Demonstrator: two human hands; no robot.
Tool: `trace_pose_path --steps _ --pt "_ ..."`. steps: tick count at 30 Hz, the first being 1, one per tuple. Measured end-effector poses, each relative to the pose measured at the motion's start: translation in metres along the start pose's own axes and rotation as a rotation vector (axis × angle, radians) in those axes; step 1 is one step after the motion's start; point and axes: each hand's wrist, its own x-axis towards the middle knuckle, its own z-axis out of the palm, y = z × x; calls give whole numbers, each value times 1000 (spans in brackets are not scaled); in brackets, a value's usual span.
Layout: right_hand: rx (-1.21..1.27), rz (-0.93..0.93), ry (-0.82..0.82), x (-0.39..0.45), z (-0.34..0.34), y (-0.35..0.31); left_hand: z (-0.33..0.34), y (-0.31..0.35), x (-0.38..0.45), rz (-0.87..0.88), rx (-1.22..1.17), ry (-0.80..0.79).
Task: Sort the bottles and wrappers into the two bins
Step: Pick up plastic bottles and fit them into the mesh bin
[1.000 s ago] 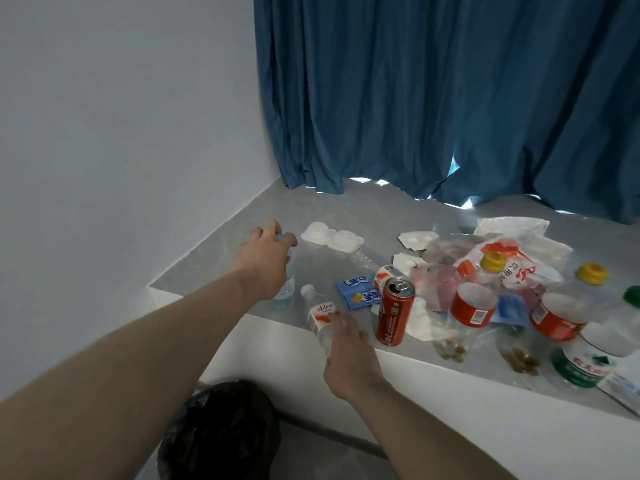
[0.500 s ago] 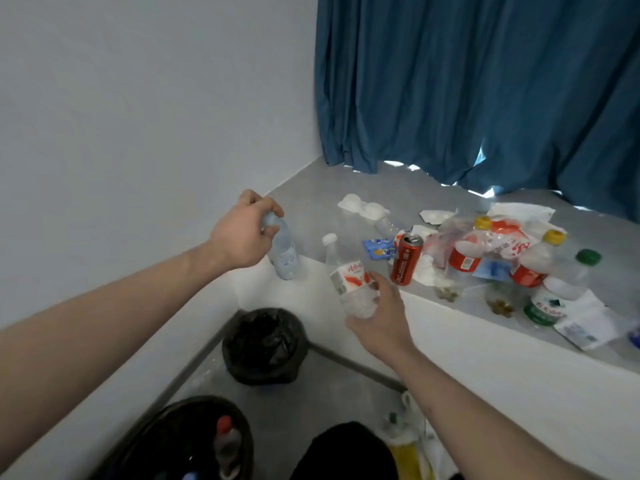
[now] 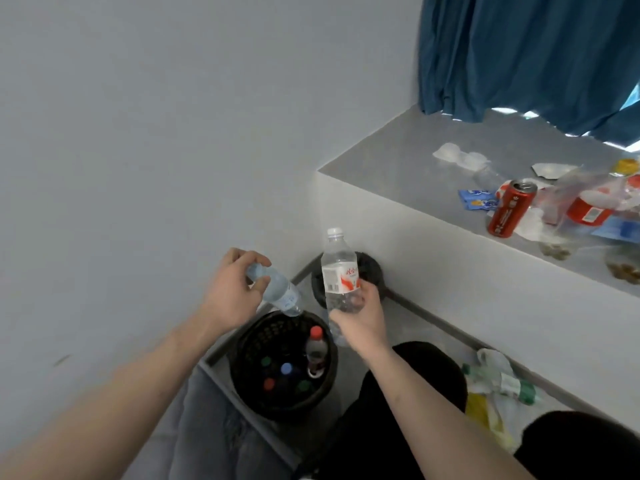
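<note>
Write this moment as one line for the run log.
left hand: small bottle | right hand: labelled bottle | both above basket

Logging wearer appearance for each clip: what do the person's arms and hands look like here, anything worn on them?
Both forearms are bare right up to the picture's lower edge, with no sleeve in sight. The left hand and right hand wear no gloves, and no watch, ring or wristband shows on the sides facing the camera. No cables, markings or tattoos are visible. Two ordinary human arms with five-fingered hands.

Bottles (image 3: 286,370) lie in the near bin (image 3: 242,368).
</note>
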Motion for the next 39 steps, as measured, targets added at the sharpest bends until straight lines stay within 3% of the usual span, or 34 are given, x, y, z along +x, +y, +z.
trace_pose_path --steps 9,23,30,39 --pt "-56 96 -36 7 12 18 46 -76 -42 -209 23 -179" --pt "-192 117 23 32 19 43 147 -108 -7 -359 32 -377" --pt "-215 122 11 38 23 49 165 -106 3 -323 7 -338" --pt "-190 123 -1 38 20 50 173 -102 8 -323 23 -415"
